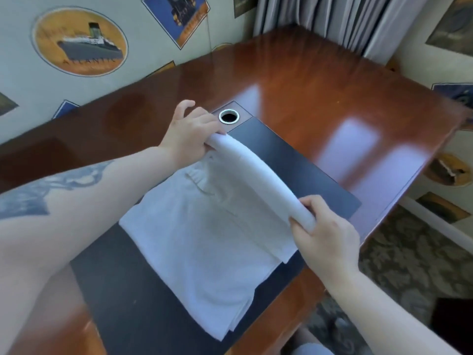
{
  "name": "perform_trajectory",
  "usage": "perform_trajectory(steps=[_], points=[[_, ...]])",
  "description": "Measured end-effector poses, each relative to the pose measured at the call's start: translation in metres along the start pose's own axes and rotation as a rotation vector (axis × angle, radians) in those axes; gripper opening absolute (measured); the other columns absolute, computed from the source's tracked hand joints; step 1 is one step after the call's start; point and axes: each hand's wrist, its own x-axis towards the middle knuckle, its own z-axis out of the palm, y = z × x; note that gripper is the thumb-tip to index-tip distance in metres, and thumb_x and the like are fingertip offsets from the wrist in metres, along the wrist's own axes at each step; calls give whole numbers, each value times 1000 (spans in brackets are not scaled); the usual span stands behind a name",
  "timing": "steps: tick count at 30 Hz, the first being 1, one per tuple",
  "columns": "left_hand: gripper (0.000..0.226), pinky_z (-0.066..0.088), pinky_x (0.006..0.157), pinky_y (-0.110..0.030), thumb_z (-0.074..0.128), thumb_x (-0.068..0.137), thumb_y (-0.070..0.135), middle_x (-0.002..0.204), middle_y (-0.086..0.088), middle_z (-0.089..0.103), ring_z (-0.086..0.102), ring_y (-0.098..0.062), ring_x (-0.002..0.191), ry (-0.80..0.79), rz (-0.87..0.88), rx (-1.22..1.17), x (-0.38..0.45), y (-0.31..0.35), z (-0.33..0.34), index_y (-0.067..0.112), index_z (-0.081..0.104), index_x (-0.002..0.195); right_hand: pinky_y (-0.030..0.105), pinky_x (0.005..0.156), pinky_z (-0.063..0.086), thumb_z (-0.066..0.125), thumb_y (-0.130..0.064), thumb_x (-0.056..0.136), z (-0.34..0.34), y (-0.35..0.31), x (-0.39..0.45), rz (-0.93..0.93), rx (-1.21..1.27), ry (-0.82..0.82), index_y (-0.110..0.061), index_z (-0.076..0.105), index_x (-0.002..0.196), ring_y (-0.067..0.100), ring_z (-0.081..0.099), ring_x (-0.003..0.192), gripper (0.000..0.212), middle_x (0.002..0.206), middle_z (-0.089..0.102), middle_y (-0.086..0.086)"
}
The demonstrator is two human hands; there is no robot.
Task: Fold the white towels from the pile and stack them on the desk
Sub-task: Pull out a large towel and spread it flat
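Note:
A white towel (pixel 204 247) lies spread on the dark pad (pixel 128 303) of the wooden desk (pixel 320 98). Its far edge is lifted and curled over into a thick fold. My left hand (pixel 189 131) grips the far left end of that fold. My right hand (pixel 327 234) pinches the near right end. The lifted fold arches between the two hands above the flat part of the towel. The towel's near corner hangs close to the desk's front edge. No pile of other towels shows in this view.
A round metal-rimmed cable hole (pixel 228 116) sits in the desk just beyond my left hand. Grey curtains (pixel 345 19) hang behind the desk's far corner. Patterned carpet (pixel 409 265) lies to the right, below the desk edge.

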Motion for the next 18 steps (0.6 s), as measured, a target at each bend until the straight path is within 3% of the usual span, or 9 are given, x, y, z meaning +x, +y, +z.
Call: perform_trajectory(steps=[3,7,11,13,16,18], points=[[43,21,100,-36,60,56,-5,94,4,68,63,-28,92,34,-112,8,-49,0,-11,17,69,92,25,49,44,79,-6,62,8,-19,-38,-55,103,-22,-25,71,94,14,61,59,37,69,65,-14],[63,22,87,-37,51,54,-10,95,2,62,58,-28,88,72,-211,44,-116,-1,-11,20,71,105,20,71,46,75,-3,59,23,-29,-74,-237,268,-46,-23,75,97,9,65,83,43,91,71,-14],[57,23,84,-38,45,66,-4,91,0,56,50,-23,84,205,-233,156,-149,-14,-29,25,72,107,23,73,44,57,-7,63,31,-45,-87,-541,326,38,-17,75,93,10,61,85,36,87,68,-12],[55,22,82,-37,41,70,-2,90,1,52,48,-23,83,245,-265,203,-172,-17,-31,25,71,107,24,70,43,53,-7,61,36,-54,-97,-636,324,4,-18,72,92,11,60,85,39,88,66,-15],[66,22,81,-37,51,54,-8,92,0,49,49,-27,83,81,-330,162,-216,-15,-22,25,63,110,28,65,49,58,-11,57,47,-56,-112,-729,255,-291,-21,71,96,14,62,83,42,94,66,-17],[78,25,81,-39,57,49,-11,96,0,47,48,-29,89,-179,-471,110,-237,-5,-13,27,58,117,33,77,53,67,-15,54,55,-53,-119,-762,159,-593,-21,69,107,16,62,94,54,108,66,-13]])
